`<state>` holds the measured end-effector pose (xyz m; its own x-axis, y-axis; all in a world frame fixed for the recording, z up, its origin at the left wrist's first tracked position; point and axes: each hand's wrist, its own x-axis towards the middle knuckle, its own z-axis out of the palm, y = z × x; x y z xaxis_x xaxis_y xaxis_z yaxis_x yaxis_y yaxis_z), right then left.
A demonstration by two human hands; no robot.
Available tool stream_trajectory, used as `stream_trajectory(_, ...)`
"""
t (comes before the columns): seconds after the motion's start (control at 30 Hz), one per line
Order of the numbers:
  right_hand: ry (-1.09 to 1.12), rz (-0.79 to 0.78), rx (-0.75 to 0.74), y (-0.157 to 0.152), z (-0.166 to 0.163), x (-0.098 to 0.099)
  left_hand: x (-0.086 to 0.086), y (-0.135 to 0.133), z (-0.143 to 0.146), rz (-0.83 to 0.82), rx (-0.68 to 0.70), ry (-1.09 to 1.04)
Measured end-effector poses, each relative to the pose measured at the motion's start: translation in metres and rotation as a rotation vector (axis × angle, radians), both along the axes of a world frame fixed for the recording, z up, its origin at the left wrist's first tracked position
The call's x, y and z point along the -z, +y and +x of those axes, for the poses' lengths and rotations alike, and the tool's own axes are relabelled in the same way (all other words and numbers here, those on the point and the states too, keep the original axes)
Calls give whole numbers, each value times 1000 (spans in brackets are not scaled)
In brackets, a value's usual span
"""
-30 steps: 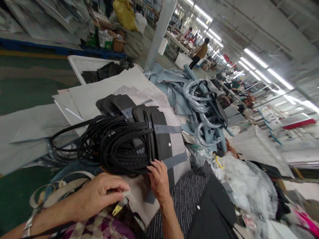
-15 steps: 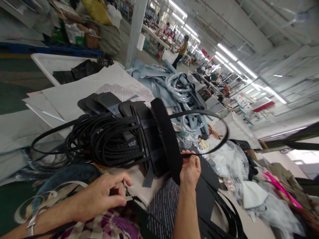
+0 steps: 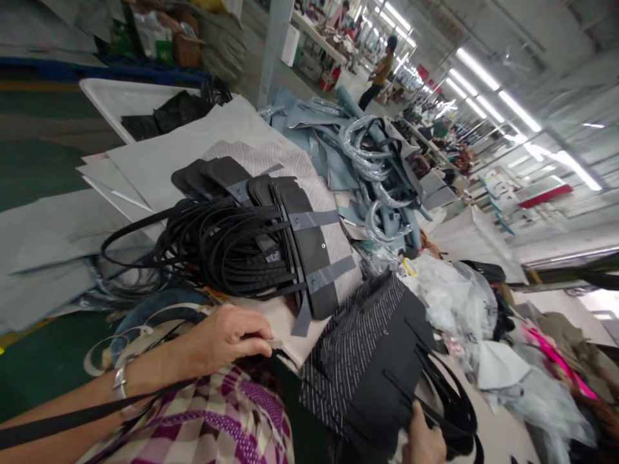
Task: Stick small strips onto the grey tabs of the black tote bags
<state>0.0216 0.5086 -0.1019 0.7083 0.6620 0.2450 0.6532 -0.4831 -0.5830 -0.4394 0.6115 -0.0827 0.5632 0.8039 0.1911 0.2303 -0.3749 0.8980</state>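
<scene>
The left hand (image 3: pixel 232 335) rests curled on the beige fabric (image 3: pixel 285 335) beside the black strap bundle (image 3: pixel 227 248) on the table; whether it grips is unclear. The right hand (image 3: pixel 425 441), cut off low, pinches dark panels (image 3: pixel 387 374) and straps (image 3: pixel 452 412).

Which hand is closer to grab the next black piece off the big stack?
Probably the left hand: it rests just below the stack of black panels. The right hand is low at the frame edge, on the black straps.
</scene>
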Motion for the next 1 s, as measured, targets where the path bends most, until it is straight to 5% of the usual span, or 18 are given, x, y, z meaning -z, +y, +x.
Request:
stream_trajectory(0.1,121,65,116,9,-57,9,6,2,5,152,-14,25)
stream_trajectory(0.13,195,72,0,16,-83,8,7,2,7,197,-16,41)
stream_trajectory(0.2,333,95,-456,31,-137,-2,8,3,10,262,-12,81)
stream_trajectory(0.27,278,128,-856,46,-185,-17,7,3,12,284,-4,135)
stream_trajectory(0.33,160,178,-1088,56,-218,-29,6,2,13,290,1,186)
stream_trajectory(0.43,34,189,-1235,66,-239,-34,6,0,12,305,-5,222)
stream_trajectory(0.77,-11,217,-1321,88,-241,-21,4,5,14,375,-62,234)
stream_trajectory(0.87,130,246,-1186,93,-250,-17,3,14,16,441,-127,236)
stream_trajectory(1.0,452,72,-916,108,-257,-4,0,23,23,450,-218,175)
